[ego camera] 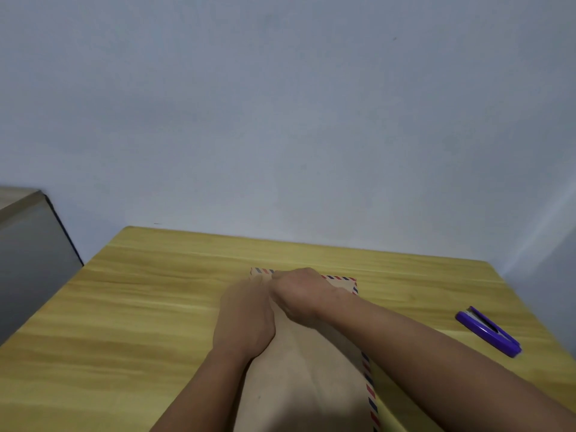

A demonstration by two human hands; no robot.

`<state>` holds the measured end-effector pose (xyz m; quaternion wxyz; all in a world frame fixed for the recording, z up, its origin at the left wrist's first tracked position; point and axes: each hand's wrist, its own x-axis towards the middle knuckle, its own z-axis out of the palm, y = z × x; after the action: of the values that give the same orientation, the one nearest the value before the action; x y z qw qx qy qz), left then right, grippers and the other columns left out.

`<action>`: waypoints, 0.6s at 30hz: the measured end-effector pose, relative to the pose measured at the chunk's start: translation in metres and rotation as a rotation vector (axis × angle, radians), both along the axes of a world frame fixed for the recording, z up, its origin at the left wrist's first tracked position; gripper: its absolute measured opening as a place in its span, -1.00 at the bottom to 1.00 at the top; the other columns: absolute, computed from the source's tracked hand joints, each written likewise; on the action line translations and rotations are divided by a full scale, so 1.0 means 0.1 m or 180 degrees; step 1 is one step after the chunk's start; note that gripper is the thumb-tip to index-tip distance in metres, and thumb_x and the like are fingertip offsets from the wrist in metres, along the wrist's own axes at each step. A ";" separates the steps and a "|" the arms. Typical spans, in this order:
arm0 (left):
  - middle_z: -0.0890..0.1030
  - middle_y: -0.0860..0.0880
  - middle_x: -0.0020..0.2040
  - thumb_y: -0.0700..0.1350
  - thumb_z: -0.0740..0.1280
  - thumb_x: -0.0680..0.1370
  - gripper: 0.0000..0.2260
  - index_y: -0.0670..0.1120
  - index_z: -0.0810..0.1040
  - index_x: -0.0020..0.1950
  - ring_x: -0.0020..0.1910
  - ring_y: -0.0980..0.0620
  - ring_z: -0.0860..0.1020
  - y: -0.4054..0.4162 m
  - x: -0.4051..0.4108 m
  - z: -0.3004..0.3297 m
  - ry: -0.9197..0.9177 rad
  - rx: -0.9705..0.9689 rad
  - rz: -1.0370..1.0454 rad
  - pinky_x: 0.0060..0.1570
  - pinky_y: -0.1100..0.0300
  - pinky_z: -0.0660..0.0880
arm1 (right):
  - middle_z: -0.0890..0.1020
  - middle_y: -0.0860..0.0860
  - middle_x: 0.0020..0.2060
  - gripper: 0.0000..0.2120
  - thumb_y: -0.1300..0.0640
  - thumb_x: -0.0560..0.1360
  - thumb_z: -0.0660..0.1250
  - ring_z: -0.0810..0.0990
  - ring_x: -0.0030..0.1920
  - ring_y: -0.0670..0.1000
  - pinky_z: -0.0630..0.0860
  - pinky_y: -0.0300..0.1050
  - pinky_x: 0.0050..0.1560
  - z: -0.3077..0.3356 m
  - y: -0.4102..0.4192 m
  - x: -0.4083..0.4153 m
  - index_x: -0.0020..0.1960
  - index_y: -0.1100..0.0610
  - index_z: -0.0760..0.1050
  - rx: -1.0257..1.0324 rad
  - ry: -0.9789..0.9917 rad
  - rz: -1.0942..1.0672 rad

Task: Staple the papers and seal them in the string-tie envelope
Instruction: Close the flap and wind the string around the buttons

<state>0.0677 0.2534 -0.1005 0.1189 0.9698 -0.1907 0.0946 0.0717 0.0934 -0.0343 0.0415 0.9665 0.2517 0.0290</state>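
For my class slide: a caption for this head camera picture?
Two hands work on an envelope; stapler beside.

A plain desk corner in a home or small office — a light wood-grain table (156, 322) pushed against a bare pale wall (280, 104), a purple stapler (487, 331) lying on it, grey furniture (28, 251) just left.

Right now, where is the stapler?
In the head view the purple stapler lies on the wooden table at the right, beyond the right forearm, apart from the envelope.
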 end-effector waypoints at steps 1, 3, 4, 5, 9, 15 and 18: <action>0.42 0.03 0.51 0.06 -0.06 0.58 -0.45 0.00 0.40 0.52 0.45 -0.09 0.33 0.00 0.00 0.00 0.0001 -0.0013 0.0000 0.44 -0.07 0.26 | 0.58 0.03 0.01 -0.87 0.13 0.67 0.22 0.62 -0.06 0.17 0.36 -0.01 -0.22 0.01 0.01 0.04 0.13 0.06 0.54 0.0000 -0.0023 -0.0047; 0.41 0.03 0.51 0.05 -0.02 0.59 -0.46 -0.02 0.38 0.53 0.44 -0.09 0.34 0.00 -0.01 0.00 0.0004 -0.0009 0.0007 0.44 -0.07 0.27 | 0.57 0.03 0.01 -0.84 0.08 0.68 0.19 0.61 -0.06 0.17 0.38 -0.01 -0.21 0.05 0.03 0.11 0.09 0.07 0.54 0.0197 -0.0071 -0.0214; 0.41 0.03 0.51 0.05 0.00 0.59 -0.47 -0.03 0.38 0.54 0.44 -0.09 0.34 0.00 0.00 0.00 0.0008 0.0000 0.0015 0.44 -0.07 0.27 | 0.57 0.04 -0.01 -0.81 0.05 0.68 0.18 0.60 -0.06 0.17 0.42 0.00 -0.20 0.07 0.02 0.14 0.05 0.08 0.53 0.0396 -0.0052 -0.0334; 0.41 0.03 0.51 0.04 0.02 0.59 -0.48 -0.04 0.39 0.53 0.44 -0.09 0.34 0.00 0.00 -0.01 0.0011 0.0003 0.0022 0.44 -0.08 0.27 | 0.57 0.03 -0.03 -0.79 0.04 0.67 0.18 0.59 -0.06 0.17 0.47 0.03 -0.17 0.11 0.01 0.16 0.00 0.10 0.53 0.0615 0.0038 -0.0486; 0.46 0.02 0.48 0.03 0.07 0.58 -0.51 -0.05 0.47 0.46 0.41 -0.10 0.37 -0.01 0.00 -0.01 0.0002 -0.0014 0.0030 0.41 -0.09 0.31 | 0.72 0.04 -0.19 -0.79 0.15 0.63 0.29 0.65 -0.16 0.10 0.55 -0.05 -0.12 0.13 -0.13 0.17 -0.16 0.21 0.52 0.1959 0.0911 -0.0978; 0.45 0.01 0.49 0.05 0.04 0.59 -0.50 -0.05 0.47 0.47 0.43 -0.10 0.35 -0.01 -0.01 0.00 -0.0003 -0.0002 0.0047 0.42 -0.08 0.30 | 0.70 -0.08 -0.28 -0.88 0.09 0.51 0.37 0.67 -0.25 -0.09 0.58 -0.12 -0.13 0.11 -0.45 -0.07 -0.11 0.13 0.62 0.2495 0.0785 -0.1734; 0.47 0.01 0.48 0.06 0.01 0.58 -0.47 -0.05 0.48 0.47 0.42 -0.10 0.37 -0.01 -0.03 0.01 -0.0003 0.0002 0.0072 0.41 -0.07 0.31 | 0.72 -0.03 -0.04 -0.87 0.08 0.53 0.35 0.68 0.00 0.04 0.59 -0.06 0.00 0.08 -0.57 -0.22 -0.01 0.06 0.67 0.1857 0.0561 -0.1873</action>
<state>0.0650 0.2520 -0.0990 0.1174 0.9719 -0.1799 0.0962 0.0498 0.0363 -0.0267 -0.2490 0.9671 -0.0512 0.0031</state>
